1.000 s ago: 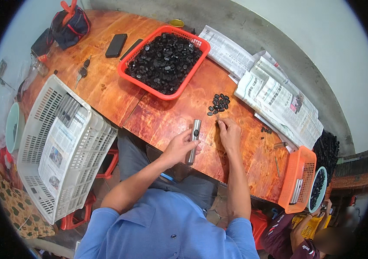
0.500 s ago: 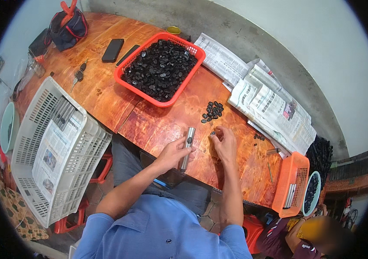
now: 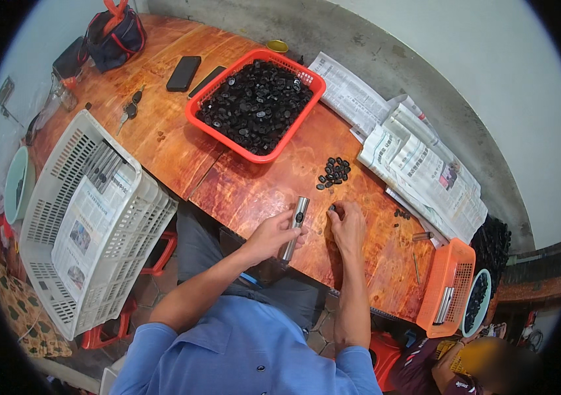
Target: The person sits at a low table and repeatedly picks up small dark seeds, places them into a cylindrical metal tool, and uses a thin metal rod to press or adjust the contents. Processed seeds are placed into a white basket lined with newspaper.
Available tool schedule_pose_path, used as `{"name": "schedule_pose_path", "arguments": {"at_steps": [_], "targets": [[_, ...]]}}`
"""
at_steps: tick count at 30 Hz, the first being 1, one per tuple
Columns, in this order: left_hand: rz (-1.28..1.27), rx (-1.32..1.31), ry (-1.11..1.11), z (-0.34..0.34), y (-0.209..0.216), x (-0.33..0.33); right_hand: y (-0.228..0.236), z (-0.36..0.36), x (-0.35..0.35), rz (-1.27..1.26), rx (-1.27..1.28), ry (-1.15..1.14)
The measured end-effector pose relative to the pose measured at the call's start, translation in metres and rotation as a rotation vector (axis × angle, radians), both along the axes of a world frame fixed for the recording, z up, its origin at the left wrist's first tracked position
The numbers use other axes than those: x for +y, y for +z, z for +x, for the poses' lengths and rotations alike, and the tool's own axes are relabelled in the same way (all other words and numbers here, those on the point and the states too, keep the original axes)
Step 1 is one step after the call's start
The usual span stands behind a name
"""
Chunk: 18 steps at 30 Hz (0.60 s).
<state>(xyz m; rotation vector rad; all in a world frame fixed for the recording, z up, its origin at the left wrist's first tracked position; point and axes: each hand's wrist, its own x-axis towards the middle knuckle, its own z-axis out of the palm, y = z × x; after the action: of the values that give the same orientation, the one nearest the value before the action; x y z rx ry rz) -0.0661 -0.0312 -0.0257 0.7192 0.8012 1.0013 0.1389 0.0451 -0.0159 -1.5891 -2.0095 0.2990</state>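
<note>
My left hand (image 3: pixel 272 236) is wrapped round a silver metal tube (image 3: pixel 302 203), which tilts over the near edge of the table. A black oval piece (image 3: pixel 299 217) sits on the side of the tube. To the right, my right hand (image 3: pixel 349 227) pinches a small dark piece (image 3: pixel 332 208) between thumb and finger, low over the wooden table (image 3: pixel 254 197). Beyond that hand lies a loose cluster of black oval pieces (image 3: pixel 337 175). Farther back, a red plastic basket (image 3: pixel 258 158) is heaped with many similar black pieces.
Stacked white crates (image 3: pixel 137 210) with newspaper and tubes stand left. Newspapers (image 3: pixel 418 168) cover the far right. An orange basket (image 3: pixel 431 289) of tubes and a pale bowl (image 3: pixel 484 289) are at right, near another person (image 3: pixel 425 362). A phone (image 3: pixel 183 73) and keys (image 3: pixel 129 110) lie far left.
The whole view has shifted slightly, moving the table things rightward. My left hand still grips the tube, and my right hand keeps its pinch with little movement.
</note>
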Motion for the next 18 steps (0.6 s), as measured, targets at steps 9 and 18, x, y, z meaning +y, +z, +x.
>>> {"name": "schedule_pose_path", "arguments": {"at_steps": [9, 18], "targets": [[0.055, 0.009, 0.013, 0.006, -0.009, -0.001, 0.045, -0.037, -0.046, 0.006, 0.236, 0.326], [0.125, 0.009, 0.053, 0.008, -0.012, -0.002, 0.038, -0.04, -0.053, 0.292, 0.006, 0.363]]}}
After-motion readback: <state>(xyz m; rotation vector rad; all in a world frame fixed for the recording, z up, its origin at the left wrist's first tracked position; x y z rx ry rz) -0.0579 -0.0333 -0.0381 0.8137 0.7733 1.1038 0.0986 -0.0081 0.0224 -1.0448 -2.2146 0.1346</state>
